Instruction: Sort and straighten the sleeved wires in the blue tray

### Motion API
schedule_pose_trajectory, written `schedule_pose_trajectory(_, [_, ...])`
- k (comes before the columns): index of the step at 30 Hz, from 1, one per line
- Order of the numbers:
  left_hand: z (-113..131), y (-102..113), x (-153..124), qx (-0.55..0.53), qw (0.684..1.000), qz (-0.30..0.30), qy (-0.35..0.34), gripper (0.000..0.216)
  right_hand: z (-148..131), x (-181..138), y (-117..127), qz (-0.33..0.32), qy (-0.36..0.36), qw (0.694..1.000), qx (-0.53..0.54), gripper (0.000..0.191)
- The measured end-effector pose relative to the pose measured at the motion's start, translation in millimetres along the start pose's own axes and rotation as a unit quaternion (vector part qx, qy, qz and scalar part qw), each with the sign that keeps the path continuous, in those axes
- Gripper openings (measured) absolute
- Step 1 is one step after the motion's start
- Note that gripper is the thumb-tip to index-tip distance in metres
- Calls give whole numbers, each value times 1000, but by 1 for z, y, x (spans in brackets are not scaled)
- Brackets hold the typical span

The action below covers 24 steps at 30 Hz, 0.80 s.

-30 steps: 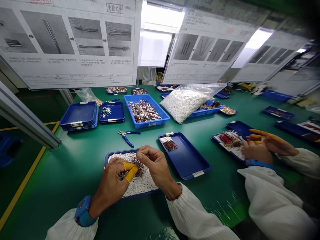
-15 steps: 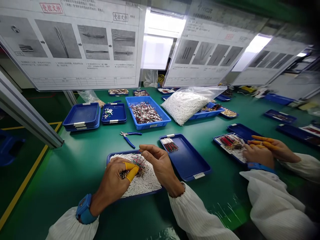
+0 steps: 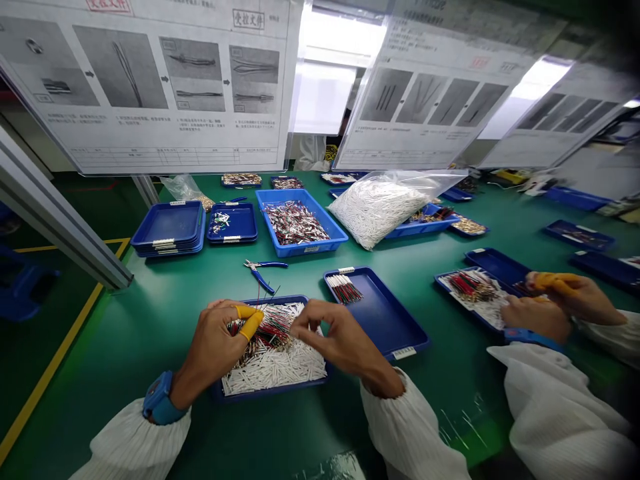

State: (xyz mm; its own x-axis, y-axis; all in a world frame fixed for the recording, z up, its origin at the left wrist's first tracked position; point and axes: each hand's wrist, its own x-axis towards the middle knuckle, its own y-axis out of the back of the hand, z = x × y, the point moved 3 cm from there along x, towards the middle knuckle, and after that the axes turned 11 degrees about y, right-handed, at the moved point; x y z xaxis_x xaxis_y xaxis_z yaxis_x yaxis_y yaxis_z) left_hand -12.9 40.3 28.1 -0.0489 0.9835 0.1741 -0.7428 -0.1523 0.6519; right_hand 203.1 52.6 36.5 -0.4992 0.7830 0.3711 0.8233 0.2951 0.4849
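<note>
My left hand (image 3: 215,347), with yellow finger cots on thumb and forefinger, pinches a few thin red and dark wires (image 3: 264,300) that stick up from the fingertips. Below lies a blue tray (image 3: 275,395) of short white tubes (image 3: 285,373), with a heap of red, green and black wires (image 3: 277,330) on top. My right hand (image 3: 345,337) hovers at the tray's right side, fingers bent and thumb close to them; what is in its fingertips, if anything, I cannot make out. Another blue tray (image 3: 385,313) holds a row of white-ended wire bundles (image 3: 345,290).
Blue-handled cutters (image 3: 263,272) lie behind the tray. Farther back are stacked blue trays (image 3: 167,223), a blue bin (image 3: 303,250) of wire pieces and a bag (image 3: 377,207) of white tubes. At right, a co-worker's hands (image 3: 540,317) work over another tray (image 3: 473,300).
My hands have moved apart: the left slightly left, the right to the right and lower, its fingers now bent down. The wire heap shows more. The whole view has shifted slightly.
</note>
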Motion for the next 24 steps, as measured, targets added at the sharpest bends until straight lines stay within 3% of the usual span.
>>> schedule_pose_trajectory(2, [0, 2, 1, 4, 1000, 9, -3, 18, -5, -6, -7, -140, 4, 987, -78, 3])
schedule_pose_trajectory(3, [0, 2, 1, 6, 1000, 10, -6, 18, -6, -8, -12, -186, 6, 975, -120, 11])
schedule_pose_trajectory(5, [0, 0, 0, 11, 1000, 4, -11, 17, -9, -9, -25, -230, 10, 953, -198, 20])
schedule_pose_trajectory(7, [1, -2, -1, 18, 1000, -5, -15, 16, -10, -7, -37, -242, 13, 937, -251, 16])
schedule_pose_trajectory(12, [-1, -5, 0, 14, 1000, -7, -16, 15, -2, 1, -47, -185, 22, 947, -263, 8])
schedule_pose_trajectory(18, [-1, -3, 1, -13, 1000, -2, -7, 17, 9, 3, -33, -42, 30, 997, -61, 3])
schedule_pose_trajectory(24, [1, -3, -2, -55, 998, -9, 27, 20, 8, 4, -28, 49, -10, 995, 88, 18])
